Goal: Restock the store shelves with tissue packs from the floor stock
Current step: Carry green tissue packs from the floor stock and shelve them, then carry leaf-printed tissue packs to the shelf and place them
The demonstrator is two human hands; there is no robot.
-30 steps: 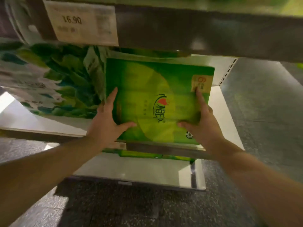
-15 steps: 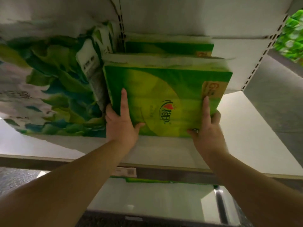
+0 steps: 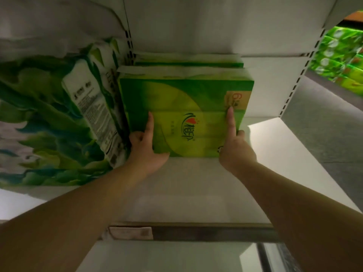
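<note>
- on the white shelf (image 3: 196, 189), a green tissue pack (image 3: 186, 114) stood upright, its printed face toward the camera, set well back from the shelf's front edge.
- the left hand (image 3: 146, 152) held the pack's lower left corner, forefinger laid straight up the face, thumb under the bottom edge, other fingers curled round the left side.
- the right hand (image 3: 234, 150) held the lower right corner, forefinger straight up the face near the orange corner label (image 3: 237, 99), other fingers wrapped round the right side.
- just behind it stood another green pack (image 3: 188, 62), only its top edge showing.
- touching the held pack's left side leaned a large green-and-white leaf-print bundle (image 3: 49, 122).
- a price tag (image 3: 130, 233) sat on the shelf's front rail (image 3: 206, 233).
- far right, more green packs (image 3: 341, 57) were stacked on another shelf.
</note>
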